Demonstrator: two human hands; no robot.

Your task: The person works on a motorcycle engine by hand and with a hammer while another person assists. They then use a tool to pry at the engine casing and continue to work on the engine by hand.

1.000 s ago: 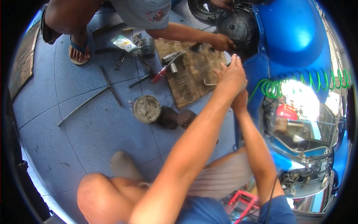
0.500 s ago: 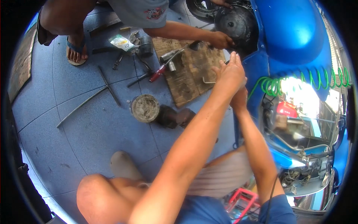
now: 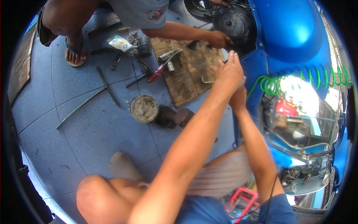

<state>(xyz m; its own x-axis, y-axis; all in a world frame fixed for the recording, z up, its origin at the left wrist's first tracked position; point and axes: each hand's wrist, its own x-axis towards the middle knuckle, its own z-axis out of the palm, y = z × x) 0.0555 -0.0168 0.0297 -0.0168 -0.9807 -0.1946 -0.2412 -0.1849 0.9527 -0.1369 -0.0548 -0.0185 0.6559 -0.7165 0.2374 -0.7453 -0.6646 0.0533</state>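
Observation:
My left hand (image 3: pixel 228 72) reaches to the lower edge of the blue body panel (image 3: pixel 257 67), its fingers stretched forward and the thumb apart. A small dark piece (image 3: pixel 225 61) shows by its fingers; what it belongs to is hidden. My right hand (image 3: pixel 238 100) sits just below, against the left hand's wrist side, with its fingers covered. Beyond the fingertips is a round dark metal cover (image 3: pixel 235 24). Another person's hand (image 3: pixel 219 39) touches the lower edge of that cover.
A stained cardboard sheet (image 3: pixel 186 84) bears a hex key (image 3: pixel 207 80), sockets and a red-handled screwdriver (image 3: pixel 156 73). A cross-shaped wrench (image 3: pixel 106 87) and a round tin (image 3: pixel 144 108) are on the blue tiles. A green coiled hose (image 3: pixel 270 86) hangs at right.
Both hands hold nearly the same pose and place. The whole view has shifted by a few pixels.

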